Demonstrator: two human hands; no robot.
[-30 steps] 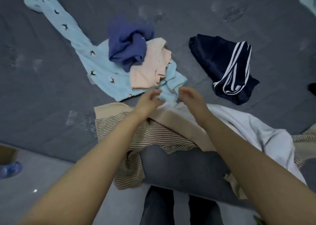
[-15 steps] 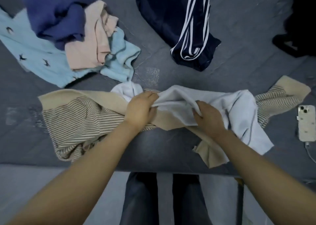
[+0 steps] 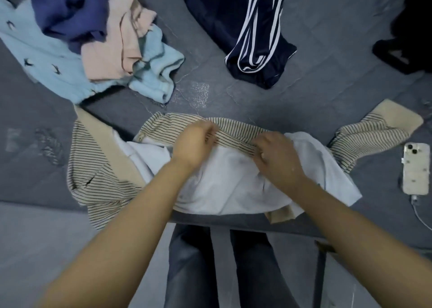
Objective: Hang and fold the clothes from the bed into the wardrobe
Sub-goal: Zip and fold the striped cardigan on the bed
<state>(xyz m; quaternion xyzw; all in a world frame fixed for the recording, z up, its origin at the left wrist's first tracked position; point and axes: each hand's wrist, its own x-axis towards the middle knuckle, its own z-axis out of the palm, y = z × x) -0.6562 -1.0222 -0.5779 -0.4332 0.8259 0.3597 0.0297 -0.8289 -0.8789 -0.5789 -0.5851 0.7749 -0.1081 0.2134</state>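
Observation:
A beige striped garment (image 3: 100,186) with plain beige cuffs lies spread across the near edge of the grey bed (image 3: 327,92). A white garment (image 3: 224,190) lies bunched on top of it in the middle. My left hand (image 3: 194,144) pinches a striped fold of the beige garment at its upper edge. My right hand (image 3: 275,158) grips the same striped edge where it meets the white cloth. One striped sleeve (image 3: 374,130) trails off to the right.
At the back left lies a heap: a light blue garment (image 3: 46,66), a dark blue one (image 3: 70,10) and a pink one (image 3: 117,48). Navy shorts with white stripes (image 3: 247,31) lie at the back. A phone (image 3: 416,167) on a cable lies at the right. Something black (image 3: 409,27) sits far right.
The striped layer has been turned up over the white garment's top edge, and both hands have shifted onto that striped edge. The view has moved a little closer.

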